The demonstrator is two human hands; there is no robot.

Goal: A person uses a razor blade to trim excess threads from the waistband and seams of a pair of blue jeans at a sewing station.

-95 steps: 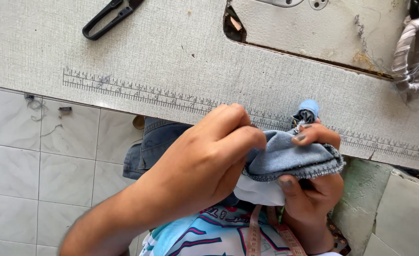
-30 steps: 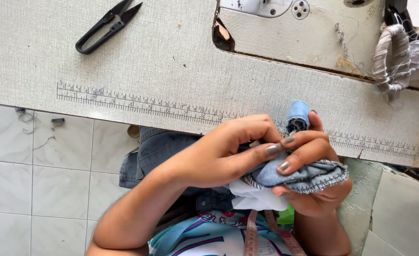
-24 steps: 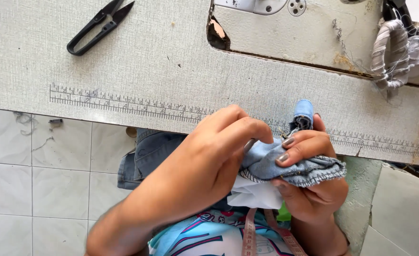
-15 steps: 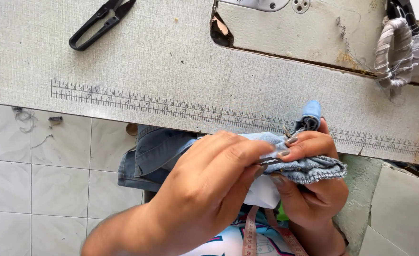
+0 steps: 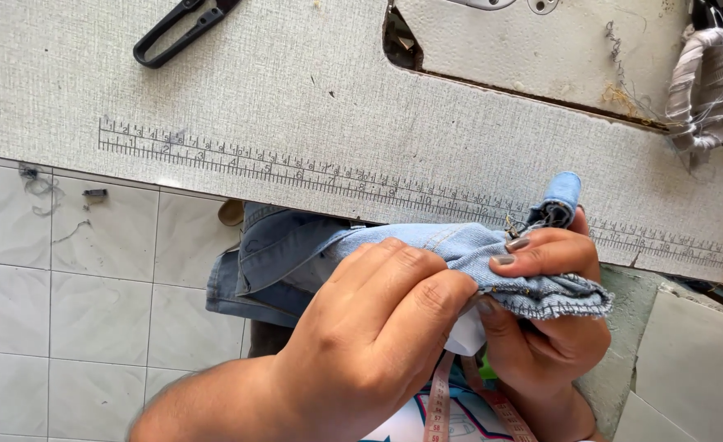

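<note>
Head view: light-blue denim piece sits bunched between both hands, just off the near edge of the sewing table, over the person's lap. Its hemmed edge runs roughly left-right, from the darker denim folds on the left to the frayed end by the right hand.

Right hand is cupped under the denim from below; thumb and fingertips are pinched over the top of the rolled edge. Clamped on the fabric, not loose. A small folded loop of denim sticks up just behind those fingers, touching them.

Left hand comes in from lower left, fingers curled and pressed onto the denim right beside the right-hand pinch. It covers the fabric there, so I cannot tell exactly what the fingertips grip; it reads as closed on the cloth. A white lining or pocket piece shows between the two hands.

Key relation: both hands meet at the right end of the long axis, and the slack bulk trails away left, nearer the left forearm.

Outward:
- pink tape measure hangs at the chest below the hands
- printed ruler strip along the table edge, just beyond the denim
- black thread snips at far left, well apart
- grey fabric bundle at top right
- white tiled floor below
</note>
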